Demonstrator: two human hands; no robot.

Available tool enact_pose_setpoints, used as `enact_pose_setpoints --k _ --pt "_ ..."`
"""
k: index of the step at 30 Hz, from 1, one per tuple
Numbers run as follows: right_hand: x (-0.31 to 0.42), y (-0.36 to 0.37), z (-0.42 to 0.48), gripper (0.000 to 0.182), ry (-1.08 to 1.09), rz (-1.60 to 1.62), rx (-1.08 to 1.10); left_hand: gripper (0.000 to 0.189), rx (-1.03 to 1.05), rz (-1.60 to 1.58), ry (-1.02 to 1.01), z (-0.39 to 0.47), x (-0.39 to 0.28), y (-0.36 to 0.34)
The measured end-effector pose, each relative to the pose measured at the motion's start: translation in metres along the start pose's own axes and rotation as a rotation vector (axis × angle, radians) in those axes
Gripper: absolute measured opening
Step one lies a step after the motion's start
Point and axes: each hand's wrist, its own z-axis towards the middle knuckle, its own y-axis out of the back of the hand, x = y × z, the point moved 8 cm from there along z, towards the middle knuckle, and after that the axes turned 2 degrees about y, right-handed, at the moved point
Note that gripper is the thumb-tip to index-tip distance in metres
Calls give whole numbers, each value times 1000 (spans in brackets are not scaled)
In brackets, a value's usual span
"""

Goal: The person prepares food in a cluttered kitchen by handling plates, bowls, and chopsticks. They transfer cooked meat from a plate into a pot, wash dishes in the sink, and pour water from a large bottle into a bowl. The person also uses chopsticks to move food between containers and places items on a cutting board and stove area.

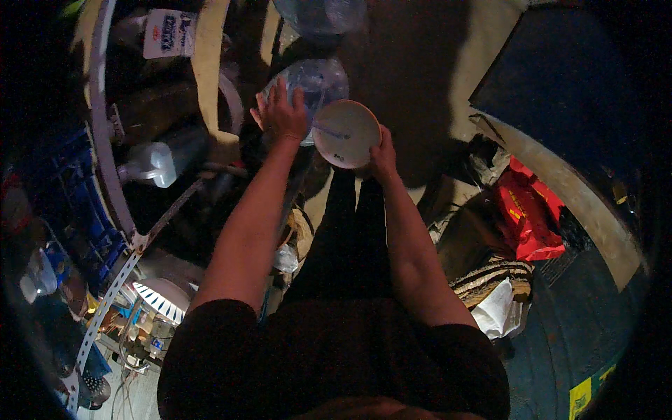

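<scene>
My right hand (384, 157) grips the rim of a round, pale bowl (350, 144) at its right side. A thin translucent streak runs from the bowl's left edge towards its middle; I cannot tell whether it is water or a tube. Small dark marks show inside near the bottom. Just left of the bowl stands a large clear plastic water jug (332, 79). My left hand (286, 116) is over the jug's near left side with its fingers spread. Whether the palm touches the jug is hard to tell.
Another clear jug (323, 13) stands farther ahead. On the left are a metal shelf frame (100, 94), a translucent plastic container (157, 165) and a blue crate (89, 205). To the right, a red plastic bag (527, 215) lies near a dark board (556, 73).
</scene>
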Motion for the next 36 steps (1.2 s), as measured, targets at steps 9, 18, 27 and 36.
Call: enact_pose_setpoints --k 9,18,27,36 --pt "-24 0 19 50 51 -101 -21 62 -25 24 129 9 32 -33" --pt "-42 -9 27 47 81 139 73 60 -134 -173 -77 -1 13 -37" --pt "-32 -7 17 46 91 139 65 65 -98 90 -13 -5 22 -12" --pt "-78 -13 31 56 61 185 59 63 -83 -43 79 3 12 -19"
